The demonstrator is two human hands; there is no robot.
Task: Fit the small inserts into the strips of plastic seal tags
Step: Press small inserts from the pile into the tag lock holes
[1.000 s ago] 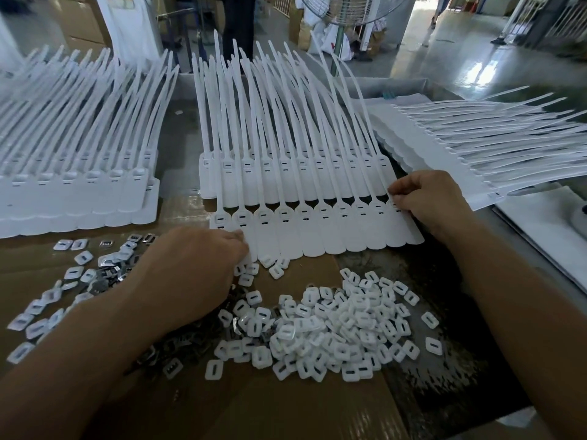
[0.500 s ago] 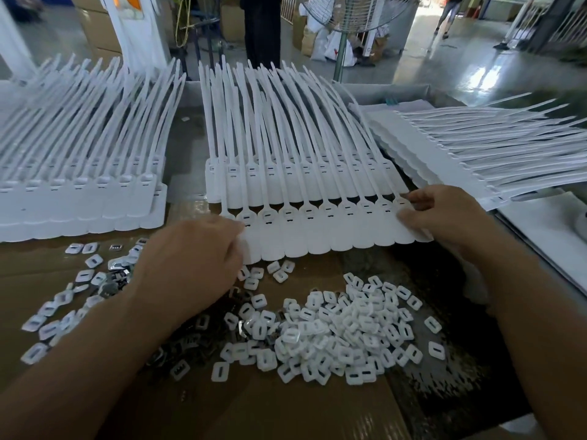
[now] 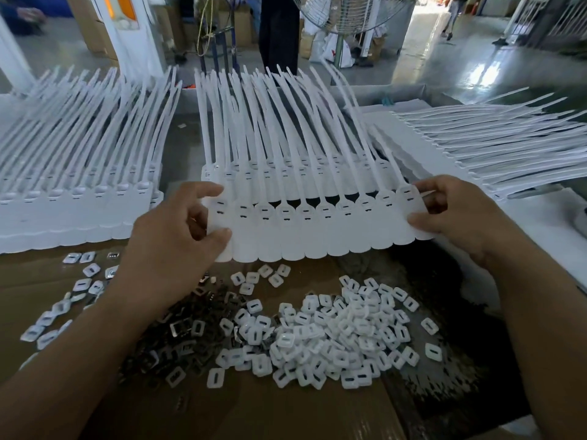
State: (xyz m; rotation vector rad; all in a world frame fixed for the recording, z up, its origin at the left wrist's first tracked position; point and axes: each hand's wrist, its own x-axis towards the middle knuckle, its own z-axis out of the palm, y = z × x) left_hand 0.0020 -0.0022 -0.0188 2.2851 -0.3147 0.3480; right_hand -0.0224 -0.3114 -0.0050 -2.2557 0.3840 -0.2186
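White tag strip [image 3: 317,236] now lifted; left hand [image 3: 171,242], right hand [image 3: 457,214] pinching ends.

A factory assembly floor. The cardboard-covered worktop [image 3: 286,408] carries stacks of white seal tag strips [image 3: 79,201] along its far edge and a loose heap of small inserts [image 3: 343,338] near its front edge. Beyond it are cardboard boxes [image 3: 85,30], a pedestal fan [image 3: 346,11] and a glossy concrete floor [image 3: 444,65].
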